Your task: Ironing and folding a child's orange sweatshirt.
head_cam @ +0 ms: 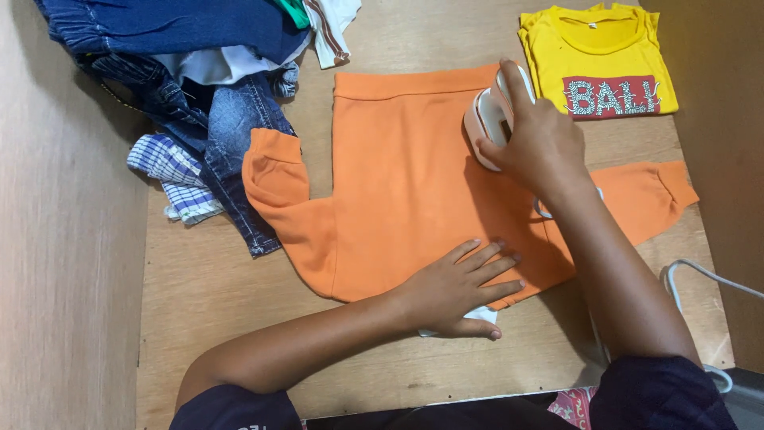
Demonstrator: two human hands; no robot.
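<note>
Pressing: your right hand [541,143] is wrapped around a small white iron [492,119], fingers clamped over its top, index finger stretched along the handle.
Iron: sits on the upper right part of an orange long-sleeved top [406,183], near the hem edge facing away from you.
Orange top: lies flat on a wooden table [207,287], roughly centre; one sleeve bent toward the left w/ cuff pointing up, other sleeve running right, under your forearm.
Left hand [461,291]: palm down, fingers spread apart & flat, pinning the near edge of the top; a bit of white fabric [477,316] peeks out beneath the fingertips.
Cord: white cable [700,275] loops at the table's right edge, beside your right arm.
Far right: folded yellow T-shirt [597,60] w/ a red panel & sparkly lettering, just beside the iron, apart from the orange top.
Far left: heap of clothes [199,87], mostly denim, plus a checked blue-white piece; denim touches the left cuff.
Sleeves: you wear dark short sleeves.
</note>
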